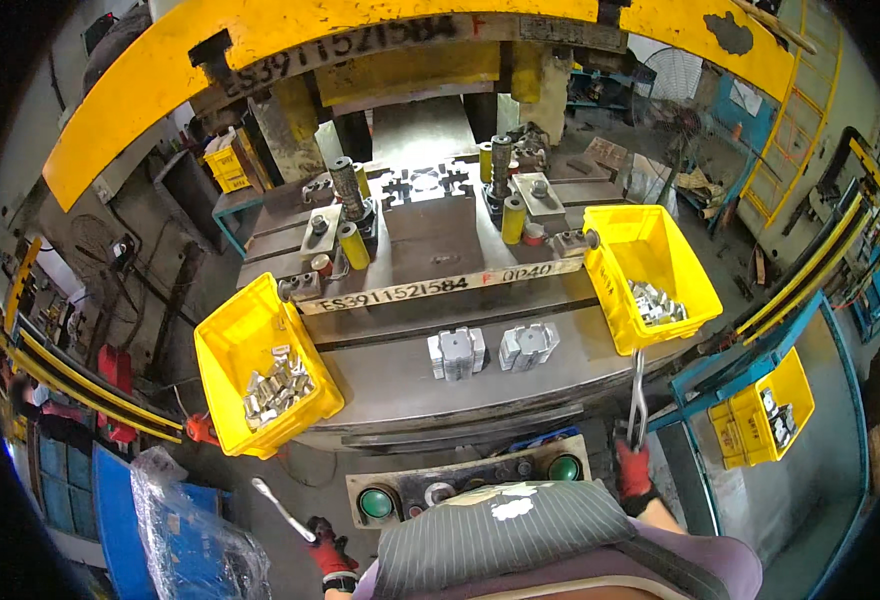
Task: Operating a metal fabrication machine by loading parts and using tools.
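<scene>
My left hand, in a red glove with a dark cuff, is closed round a pair of metal tongs, which point up and left past the front of the press. On the right, my right hand, gloved the same way, grips a second pair of metal tongs pointing up at the right yellow bin. Small silver metal parts lie in that bin. Two stacks of grey metal parts, the left stack and the right stack, stand on the press bed between the bins.
A left yellow bin holds many small parts. Behind the stacks stands the die with upright posts. A control panel with green buttons is close to my body. Another yellow bin stands on a blue-edged table at right.
</scene>
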### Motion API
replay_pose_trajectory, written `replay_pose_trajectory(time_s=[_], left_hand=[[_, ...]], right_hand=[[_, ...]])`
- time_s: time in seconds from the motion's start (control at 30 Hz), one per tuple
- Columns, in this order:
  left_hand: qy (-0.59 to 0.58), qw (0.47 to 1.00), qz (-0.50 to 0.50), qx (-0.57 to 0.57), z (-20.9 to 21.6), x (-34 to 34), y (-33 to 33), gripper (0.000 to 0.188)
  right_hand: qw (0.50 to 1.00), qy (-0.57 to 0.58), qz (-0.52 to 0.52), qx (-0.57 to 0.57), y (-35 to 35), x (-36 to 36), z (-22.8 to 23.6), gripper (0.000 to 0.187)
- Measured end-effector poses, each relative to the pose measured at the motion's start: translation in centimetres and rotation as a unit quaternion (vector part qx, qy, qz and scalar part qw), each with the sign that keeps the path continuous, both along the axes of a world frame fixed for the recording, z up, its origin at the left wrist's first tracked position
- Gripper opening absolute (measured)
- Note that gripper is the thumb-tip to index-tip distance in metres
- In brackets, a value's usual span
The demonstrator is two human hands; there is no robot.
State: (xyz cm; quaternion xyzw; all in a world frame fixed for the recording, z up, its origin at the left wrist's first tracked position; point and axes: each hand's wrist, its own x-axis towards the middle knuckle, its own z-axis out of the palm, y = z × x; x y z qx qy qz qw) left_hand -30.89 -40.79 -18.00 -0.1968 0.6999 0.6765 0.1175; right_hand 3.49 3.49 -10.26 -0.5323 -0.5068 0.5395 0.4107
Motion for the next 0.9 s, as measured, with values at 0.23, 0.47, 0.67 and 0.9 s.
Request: replay_pose_trajectory(time_s=[0.23, 0.47, 0.67, 0.9], left_hand=[[-0.05, 0.952, -0.29, -0.082, -5.1, -2.2, 3.0, 0.023], [0.05, 0.862, -0.463, -0.202, -7.6, -5.5, 4.4, 0.022], [0.4, 0.631, -0.548, -0.375, -15.0, -7.7, -1.2, 0.029], [-0.096, 0.953, -0.269, -0.102, -8.1, -4.4, 4.3, 0.031]], right_hand=[[0.912, -0.231, 0.128, -0.315, -0.6, 5.9, -15.6, 0.027], [0.898, -0.295, 0.243, -0.219, 1.5, 3.1, -20.8, 0.03], [0.922, -0.226, 0.261, -0.176, 1.2, 1.5, -20.2, 0.032], [0.955, -0.144, 0.222, -0.135, -0.5, 6.3, -22.5, 0.034]])
